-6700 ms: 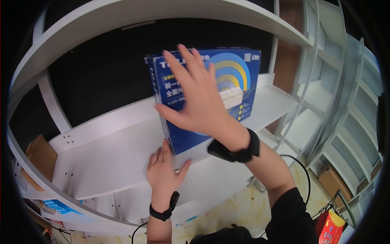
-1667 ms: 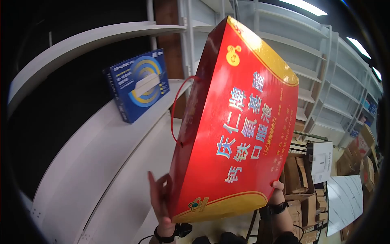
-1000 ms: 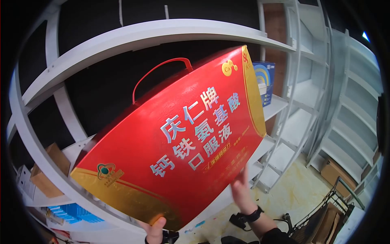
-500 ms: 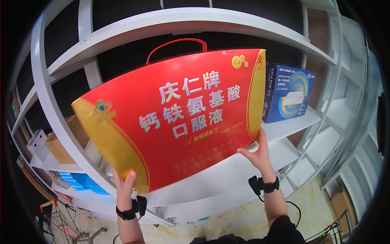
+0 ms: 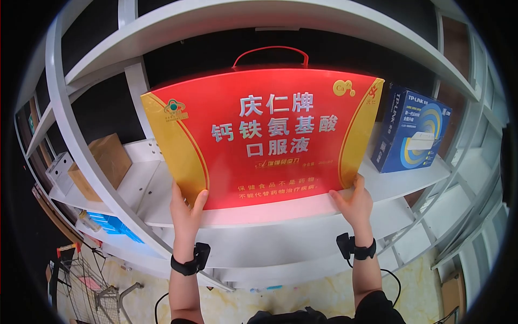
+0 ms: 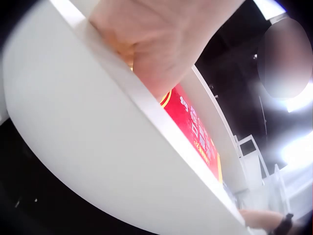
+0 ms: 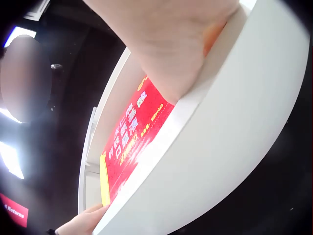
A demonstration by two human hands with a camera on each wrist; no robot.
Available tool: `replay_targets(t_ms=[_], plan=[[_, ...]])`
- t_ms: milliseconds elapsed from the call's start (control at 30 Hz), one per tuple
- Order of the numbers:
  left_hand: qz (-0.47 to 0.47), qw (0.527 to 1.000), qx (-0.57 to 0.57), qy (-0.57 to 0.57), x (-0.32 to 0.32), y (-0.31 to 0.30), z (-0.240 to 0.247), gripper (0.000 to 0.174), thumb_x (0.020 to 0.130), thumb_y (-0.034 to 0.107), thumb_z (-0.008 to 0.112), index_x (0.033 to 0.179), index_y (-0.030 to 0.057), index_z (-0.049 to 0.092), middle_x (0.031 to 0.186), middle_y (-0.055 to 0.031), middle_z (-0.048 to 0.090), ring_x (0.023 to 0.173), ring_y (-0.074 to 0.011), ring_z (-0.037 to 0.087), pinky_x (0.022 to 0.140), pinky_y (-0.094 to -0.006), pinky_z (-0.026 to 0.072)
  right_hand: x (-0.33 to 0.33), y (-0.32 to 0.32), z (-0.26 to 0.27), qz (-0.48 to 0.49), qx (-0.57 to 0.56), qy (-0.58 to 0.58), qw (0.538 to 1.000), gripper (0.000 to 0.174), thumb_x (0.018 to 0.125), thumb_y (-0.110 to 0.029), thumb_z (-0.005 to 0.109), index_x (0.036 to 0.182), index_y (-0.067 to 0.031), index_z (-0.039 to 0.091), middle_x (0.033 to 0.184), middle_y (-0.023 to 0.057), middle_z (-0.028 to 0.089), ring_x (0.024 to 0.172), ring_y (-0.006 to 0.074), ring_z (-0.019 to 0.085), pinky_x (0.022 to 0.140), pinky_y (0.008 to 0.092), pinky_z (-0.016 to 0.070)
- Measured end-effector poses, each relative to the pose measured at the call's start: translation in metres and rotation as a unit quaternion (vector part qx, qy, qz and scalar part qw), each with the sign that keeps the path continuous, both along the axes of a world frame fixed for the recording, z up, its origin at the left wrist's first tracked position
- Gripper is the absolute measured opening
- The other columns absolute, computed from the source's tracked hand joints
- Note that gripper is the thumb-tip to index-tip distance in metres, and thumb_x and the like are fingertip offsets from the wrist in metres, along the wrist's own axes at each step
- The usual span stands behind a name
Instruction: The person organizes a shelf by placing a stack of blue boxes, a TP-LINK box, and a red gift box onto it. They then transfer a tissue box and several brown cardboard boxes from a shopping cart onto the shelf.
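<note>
A large red gift box (image 5: 278, 175) with gold side panels and silver Chinese lettering stands upright at the middle of the white shelf (image 5: 270, 215). Its red carry handle (image 5: 270, 48) arches above the top. My left hand (image 5: 187, 213) grips the lower left corner, thumb on the front and fingers around the side. At the lower right corner my right hand (image 5: 355, 208) holds it the same way. In both wrist views the box's lower edge lies right at the shelf board. The fingers behind the box are hidden.
To the right on the same shelf stands a blue TP-LINK box (image 5: 393, 146). A brown carton (image 5: 110, 156) and a white box (image 5: 60, 167) sit beyond the left upright. Another shelf board (image 5: 324, 16) runs overhead. A wire cart (image 5: 81, 289) stands at lower left.
Both hands have swung the red gift box from the right, levelled it and brought it onto the shelf, left of the blue box. Earlier, the hands were at the blue box.
</note>
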State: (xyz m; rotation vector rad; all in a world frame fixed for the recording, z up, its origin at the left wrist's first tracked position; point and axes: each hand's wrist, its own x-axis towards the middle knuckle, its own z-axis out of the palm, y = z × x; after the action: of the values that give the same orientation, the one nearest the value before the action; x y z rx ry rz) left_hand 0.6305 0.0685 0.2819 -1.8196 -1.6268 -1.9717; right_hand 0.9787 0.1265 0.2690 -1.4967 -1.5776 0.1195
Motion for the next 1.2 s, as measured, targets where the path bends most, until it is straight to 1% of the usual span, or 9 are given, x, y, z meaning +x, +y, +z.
replay_targets(t_ms=[167, 300, 433, 533, 733, 800, 900, 1033, 1200], plan=[[0.04, 0.999, -0.013, 0.023, 0.004, 0.009, -0.005, 0.072, 0.08, 0.018, 0.062, 0.134, -0.0014, 0.019, 0.11, -0.0227, 0.054, 0.095, -0.0304, 0.058, 0.078, -0.0332, 0.0465, 0.009, 0.012, -0.01, -0.011, 0.051, -0.134, 0.99, 0.054, 0.075, -0.024, 0.059, 0.118, 0.0005, 0.037, 0.099, 0.0188, 0.059, 0.091, 0.0342, 0.057, 0.088, 0.0425, 0.0384], [0.058, 0.998, -0.028, 0.028, 0.004, 0.012, -0.006, 0.079, 0.08, 0.018, 0.061, 0.137, -0.0007, 0.01, 0.111, -0.0253, 0.053, 0.094, -0.0336, 0.059, 0.077, -0.0342, 0.0466, 0.009, 0.012, -0.01, -0.021, 0.029, -0.147, 0.988, 0.053, 0.077, -0.024, 0.055, 0.12, 0.0012, 0.037, 0.102, 0.0197, 0.058, 0.095, 0.0337, 0.056, 0.091, 0.0433, 0.0368], [0.084, 0.994, -0.044, 0.057, 0.005, 0.012, -0.005, 0.076, 0.081, 0.019, 0.059, 0.137, -0.0004, 0.011, 0.111, -0.0271, 0.052, 0.094, -0.0364, 0.058, 0.077, -0.0353, 0.0467, 0.01, 0.01, -0.009, -0.026, 0.019, -0.139, 0.99, 0.05, 0.077, -0.026, 0.054, 0.119, 0.0001, 0.041, 0.108, 0.0177, 0.056, 0.101, 0.0323, 0.053, 0.094, 0.0434, 0.0349], [0.144, 0.978, -0.122, 0.091, 0.007, 0.011, -0.005, 0.075, 0.081, 0.02, 0.058, 0.137, -0.0004, 0.012, 0.111, -0.029, 0.051, 0.095, -0.0397, 0.056, 0.077, -0.0374, 0.0463, 0.007, 0.007, -0.007, -0.028, 0.019, -0.134, 0.99, 0.05, 0.077, -0.026, 0.054, 0.119, -0.0009, 0.043, 0.111, 0.0162, 0.055, 0.103, 0.0312, 0.052, 0.093, 0.0429, 0.0348], [0.147, 0.976, -0.117, 0.107, 0.011, 0.007, -0.006, 0.082, 0.078, 0.027, 0.061, 0.137, -0.0009, 0.011, 0.116, -0.0297, 0.047, 0.101, -0.0406, 0.052, 0.079, -0.0394, 0.0452, 0.004, 0.004, -0.01, -0.06, 0.038, -0.138, 0.988, 0.053, 0.076, -0.027, 0.055, 0.121, -0.0017, 0.043, 0.111, 0.0157, 0.056, 0.102, 0.0297, 0.053, 0.089, 0.0402, 0.0357], [0.189, 0.971, -0.037, 0.141, 0.011, 0.008, -0.01, 0.085, 0.076, 0.028, 0.062, 0.137, -0.0005, 0.01, 0.123, -0.0291, 0.041, 0.106, -0.0398, 0.049, 0.081, -0.0397, 0.0445, 0.003, 0.005, -0.013, -0.069, 0.056, -0.142, 0.986, 0.053, 0.076, -0.027, 0.055, 0.121, -0.0023, 0.043, 0.111, 0.0157, 0.056, 0.102, 0.0295, 0.053, 0.088, 0.0393, 0.036], [0.181, 0.969, -0.026, 0.165, 0.012, 0.006, -0.01, 0.086, 0.075, 0.028, 0.063, 0.137, 0.0003, 0.011, 0.126, -0.0274, 0.039, 0.108, -0.0393, 0.047, 0.081, -0.0404, 0.0443, 0.003, 0.003, -0.014, -0.078, 0.056, -0.143, 0.985, 0.054, 0.076, -0.028, 0.055, 0.122, -0.0028, 0.043, 0.11, 0.0161, 0.057, 0.102, 0.0294, 0.054, 0.086, 0.038, 0.0362], [0.146, 0.976, -0.039, 0.158, 0.011, 0.002, -0.008, 0.084, 0.074, 0.027, 0.063, 0.137, 0.001, 0.013, 0.123, -0.0248, 0.042, 0.104, -0.0391, 0.049, 0.08, -0.0403, 0.0444, 0.004, 0.004, -0.011, -0.07, 0.035, -0.16, 0.984, 0.058, 0.077, -0.032, 0.052, 0.125, -0.0021, 0.041, 0.109, 0.0171, 0.057, 0.103, 0.0292, 0.053, 0.086, 0.0376, 0.0359], [0.16, 0.973, -0.027, 0.165, 0.013, 0.001, -0.005, 0.084, 0.072, 0.026, 0.064, 0.137, 0.0023, 0.015, 0.119, -0.0217, 0.044, 0.101, -0.0384, 0.05, 0.078, -0.0395, 0.0453, 0.004, 0.003, -0.008, -0.065, 0.011, -0.162, 0.985, 0.058, 0.078, -0.034, 0.05, 0.125, -0.0016, 0.041, 0.108, 0.0173, 0.057, 0.105, 0.029, 0.052, 0.086, 0.0376, 0.0351]])
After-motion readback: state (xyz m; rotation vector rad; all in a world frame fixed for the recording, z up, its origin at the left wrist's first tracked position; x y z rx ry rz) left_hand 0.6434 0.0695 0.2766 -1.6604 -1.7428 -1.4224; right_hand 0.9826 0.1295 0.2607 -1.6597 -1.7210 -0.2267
